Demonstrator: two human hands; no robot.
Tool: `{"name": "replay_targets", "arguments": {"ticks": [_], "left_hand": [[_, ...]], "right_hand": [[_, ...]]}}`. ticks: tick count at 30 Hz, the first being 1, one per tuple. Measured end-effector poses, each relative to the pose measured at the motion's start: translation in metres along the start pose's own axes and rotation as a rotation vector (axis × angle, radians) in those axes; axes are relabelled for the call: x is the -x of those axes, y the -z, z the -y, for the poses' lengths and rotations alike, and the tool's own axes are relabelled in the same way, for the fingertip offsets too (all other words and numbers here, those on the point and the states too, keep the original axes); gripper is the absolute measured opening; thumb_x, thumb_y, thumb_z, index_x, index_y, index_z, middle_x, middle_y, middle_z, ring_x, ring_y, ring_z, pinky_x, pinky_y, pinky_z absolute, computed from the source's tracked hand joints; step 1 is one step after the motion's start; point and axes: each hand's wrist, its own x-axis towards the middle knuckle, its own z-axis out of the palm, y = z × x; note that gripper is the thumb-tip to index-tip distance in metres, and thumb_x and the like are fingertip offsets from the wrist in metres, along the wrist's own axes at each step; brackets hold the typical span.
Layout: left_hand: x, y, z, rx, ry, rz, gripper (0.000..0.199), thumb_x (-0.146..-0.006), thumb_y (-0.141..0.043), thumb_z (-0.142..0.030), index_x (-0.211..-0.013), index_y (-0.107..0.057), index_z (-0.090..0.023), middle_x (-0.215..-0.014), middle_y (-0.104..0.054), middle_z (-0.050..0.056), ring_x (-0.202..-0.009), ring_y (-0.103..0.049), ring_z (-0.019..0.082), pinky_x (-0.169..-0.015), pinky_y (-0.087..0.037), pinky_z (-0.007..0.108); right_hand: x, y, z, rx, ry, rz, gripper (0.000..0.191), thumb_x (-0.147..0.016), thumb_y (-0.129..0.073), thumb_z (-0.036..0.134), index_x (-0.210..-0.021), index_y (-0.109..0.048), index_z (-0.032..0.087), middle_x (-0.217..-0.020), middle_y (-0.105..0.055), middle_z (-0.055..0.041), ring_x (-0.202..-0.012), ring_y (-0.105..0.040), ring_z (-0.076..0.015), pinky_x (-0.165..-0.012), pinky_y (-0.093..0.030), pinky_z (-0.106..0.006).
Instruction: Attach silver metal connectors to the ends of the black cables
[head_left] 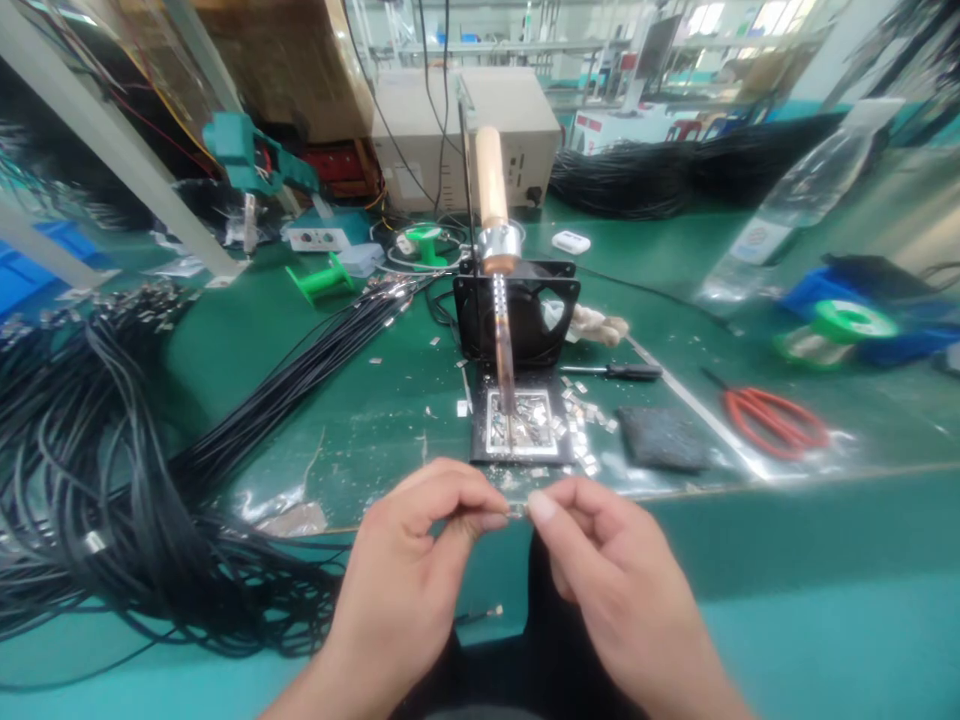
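In front of the table's near edge, my left hand [420, 545] and my right hand [607, 560] meet fingertip to fingertip, each closed in a pinch. Between them shows a small metal connector [517, 510], mostly hidden by the fingers. A black cable end with a pale tip [491, 611] hangs below my left hand. Just beyond the fingers, a shallow square tray [491, 425] holds small metal pieces. A soldering iron with a wooden handle [491, 180] stands upright over it, tip pointing down into the pieces.
Black cables [112, 450] are heaped on the left, another bundle [300, 385] beside them. Behind the tray stands a black fan frame [469, 320]. Loose metal bits [589, 415], a dark block [661, 437], a screwdriver [634, 372], red-handled pliers [776, 420] and a plastic bottle [802, 200] lie rightward.
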Motion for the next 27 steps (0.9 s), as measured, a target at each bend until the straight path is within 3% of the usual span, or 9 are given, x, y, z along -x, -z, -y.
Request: {"name": "replay_targets", "arguments": {"ticks": [11, 27], "left_hand": [[-0.014, -0.008, 0.006, 0.0, -0.101, -0.15, 0.027, -0.088, -0.066, -0.004, -0.078, -0.076, -0.027, -0.083, -0.072, -0.006, -0.077, -0.066, 0.009, -0.07, -0.052, 0.015], [-0.022, -0.008, 0.001, -0.03, -0.099, -0.209, 0.027, -0.087, -0.067, -0.002, -0.078, -0.076, -0.026, -0.084, -0.073, -0.007, -0.078, -0.068, 0.008, -0.072, -0.053, 0.012]], "right_hand": [[-0.019, -0.002, 0.006, 0.001, 0.007, -0.024, 0.036, -0.097, -0.062, 0.048, -0.075, -0.062, 0.019, -0.051, -0.043, 0.0072, -0.047, -0.035, -0.0078, -0.043, -0.026, -0.02], [-0.024, -0.008, 0.01, 0.017, 0.097, -0.105, 0.031, -0.096, -0.063, 0.043, -0.077, -0.066, 0.02, -0.053, -0.048, 0.0059, -0.047, -0.04, -0.008, -0.042, -0.031, -0.017]]}}
